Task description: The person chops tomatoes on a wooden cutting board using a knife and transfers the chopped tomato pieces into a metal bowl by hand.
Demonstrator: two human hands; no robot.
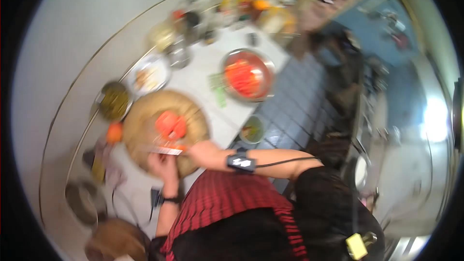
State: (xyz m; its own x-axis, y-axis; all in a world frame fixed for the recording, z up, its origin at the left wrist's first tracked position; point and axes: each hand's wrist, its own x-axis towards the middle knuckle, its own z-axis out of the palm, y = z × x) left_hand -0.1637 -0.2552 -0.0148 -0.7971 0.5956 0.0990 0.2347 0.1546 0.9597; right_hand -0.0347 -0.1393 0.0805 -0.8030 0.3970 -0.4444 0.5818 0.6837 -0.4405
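On the round wooden cutting board point(137, 111) lie cut red tomato pieces point(171, 124). A knife point(166, 151) with a pale, wide blade lies across the near part of the board, just below the tomatoes. My right hand point(200, 152) is closed at the blade's right end, where the handle is hidden. Close to the blade's near side is my left hand point(162, 166); its fingers are blurred, and whether they hold anything is unclear. A small red piece point(180, 148) shows beside the blade.
A metal bowl point(267, 75) holds cut red pieces. Left of the board are an orange fruit point(114, 132), a bowl of greenish food point(115, 100) and a white plate point(162, 67). Jars and bottles line the back. A green-rimmed container point(252, 129) stands low beyond the counter edge.
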